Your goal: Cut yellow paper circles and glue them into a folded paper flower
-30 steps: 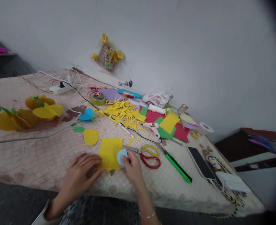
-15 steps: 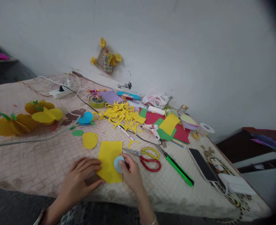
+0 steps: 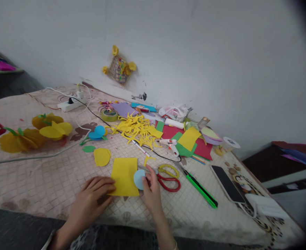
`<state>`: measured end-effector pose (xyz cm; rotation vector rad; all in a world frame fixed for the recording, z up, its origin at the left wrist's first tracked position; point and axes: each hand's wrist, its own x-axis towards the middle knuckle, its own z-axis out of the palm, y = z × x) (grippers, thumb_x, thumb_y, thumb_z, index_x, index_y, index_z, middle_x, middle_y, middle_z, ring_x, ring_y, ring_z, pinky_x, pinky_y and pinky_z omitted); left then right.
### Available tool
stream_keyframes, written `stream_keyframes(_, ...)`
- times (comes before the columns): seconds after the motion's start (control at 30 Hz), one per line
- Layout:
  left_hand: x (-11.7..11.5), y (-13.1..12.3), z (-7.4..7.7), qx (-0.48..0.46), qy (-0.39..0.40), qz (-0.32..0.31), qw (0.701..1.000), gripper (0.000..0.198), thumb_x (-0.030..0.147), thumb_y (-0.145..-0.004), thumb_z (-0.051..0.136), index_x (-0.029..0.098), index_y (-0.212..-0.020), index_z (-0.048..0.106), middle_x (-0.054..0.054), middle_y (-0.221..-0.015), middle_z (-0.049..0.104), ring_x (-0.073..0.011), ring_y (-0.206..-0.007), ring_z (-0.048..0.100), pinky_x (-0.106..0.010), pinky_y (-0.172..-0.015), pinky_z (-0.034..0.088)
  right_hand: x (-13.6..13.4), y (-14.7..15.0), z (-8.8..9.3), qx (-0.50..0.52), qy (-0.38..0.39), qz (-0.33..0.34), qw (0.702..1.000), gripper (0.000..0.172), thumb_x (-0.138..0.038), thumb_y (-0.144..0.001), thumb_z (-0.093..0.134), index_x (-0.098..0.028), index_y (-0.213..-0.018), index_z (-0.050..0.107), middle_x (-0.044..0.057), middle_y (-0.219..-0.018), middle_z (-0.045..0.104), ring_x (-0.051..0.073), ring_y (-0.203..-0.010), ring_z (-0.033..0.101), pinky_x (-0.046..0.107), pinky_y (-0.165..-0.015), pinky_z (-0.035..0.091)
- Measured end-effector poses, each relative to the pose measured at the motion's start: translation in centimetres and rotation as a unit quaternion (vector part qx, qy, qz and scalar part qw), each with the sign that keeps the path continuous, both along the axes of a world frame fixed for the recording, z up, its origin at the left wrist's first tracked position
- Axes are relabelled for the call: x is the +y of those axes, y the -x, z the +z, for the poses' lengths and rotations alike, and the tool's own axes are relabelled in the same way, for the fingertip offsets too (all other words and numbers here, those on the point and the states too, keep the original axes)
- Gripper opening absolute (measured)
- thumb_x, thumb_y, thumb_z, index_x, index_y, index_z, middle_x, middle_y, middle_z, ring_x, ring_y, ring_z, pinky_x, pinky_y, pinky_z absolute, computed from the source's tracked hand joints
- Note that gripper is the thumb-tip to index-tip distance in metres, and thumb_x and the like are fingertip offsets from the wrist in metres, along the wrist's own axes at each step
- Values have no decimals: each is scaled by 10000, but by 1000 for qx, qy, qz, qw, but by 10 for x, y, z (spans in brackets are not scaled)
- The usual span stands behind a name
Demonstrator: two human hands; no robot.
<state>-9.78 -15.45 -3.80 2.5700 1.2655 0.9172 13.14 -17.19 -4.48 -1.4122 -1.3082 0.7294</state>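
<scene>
At lower centre of the frame, the left hand lies flat and released, fingers extended, on a yellow paper sheet. The right hand grasps a pale blue paper circle overlapping the sheet's right edge; red-handled scissors lie just beside.

the blue paper circle has shifted rightward, further off the yellow sheet.

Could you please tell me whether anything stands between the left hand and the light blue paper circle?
Yes: the yellow paper sheet lies between them. The left hand touches the sheet's left edge, while the right hand holds the light blue paper circle at its right edge.
</scene>
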Motion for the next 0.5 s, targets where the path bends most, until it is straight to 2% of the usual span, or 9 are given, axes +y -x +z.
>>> stream_keyframes(0.07, 1, -3, 0, -8, 13, 11, 1000, 119, 382, -825, 621, 315, -888, 696, 26, -1016, 737, -200, -957, 657, -360, -866, 454, 0, -8, -1, -3, -9, -22, 1000, 444, -331, -934, 441, -181, -1352, 438, 72, -936, 692, 211, -848, 658, 331, -745, 526)
stream_keyframes(0.13, 2, -7, 1, -17, 26, 33, 999, 149, 395, -843, 588, 298, -855, 701, 12, -974, 742, -205, -925, 660, -368, -850, 455, -2, -18, 2, -28, -11, -35, 999, 392, -327, -931, 456, -191, -1294, 510, 91, -1038, 694, 220, -924, 659, 347, -796, 527)
stream_keyframes(0.23, 6, -16, 3, -28, 46, 76, 996, 216, 397, -862, 542, 254, -780, 682, -18, -898, 742, -226, -872, 656, -389, -801, 447, -7, -29, 13, -72, -15, -60, 996, 316, -325, -889, 533, -191, -1163, 614, 115, -1144, 657, 257, -1031, 607, 415, -898, 483)
stream_keyframes(0.3, 9, -21, 6, -31, 61, 103, 992, 269, 406, -867, 523, 229, -702, 640, -27, -789, 721, -231, -796, 645, -389, -745, 435, -9, -29, 22, -94, -28, -67, 993, 301, -325, -868, 565, -190, -1129, 629, 122, -1161, 638, 267, -1064, 572, 445, -942, 446)
stream_keyframes(0.4, 11, -27, 9, -34, 79, 131, 988, 345, 433, -870, 501, 214, -610, 557, -13, -634, 649, -222, -687, 610, -376, -684, 408, -5, -17, 31, -144, -25, -9, 989, 328, -316, -858, 578, -184, -1157, 606, 110, -1121, 656, 252, -1057, 579, 426, -946, 448)
stream_keyframes(0.5, 10, -30, 8, -37, 91, 150, 984, 320, 439, -868, 493, 214, -649, 557, -3, -614, 627, -221, -679, 603, -375, -693, 401, 6, 0, 32, -187, 17, 50, 981, 417, -290, -819, 616, -156, -1213, 581, 103, -1029, 698, 254, -946, 635, 413, -868, 492)
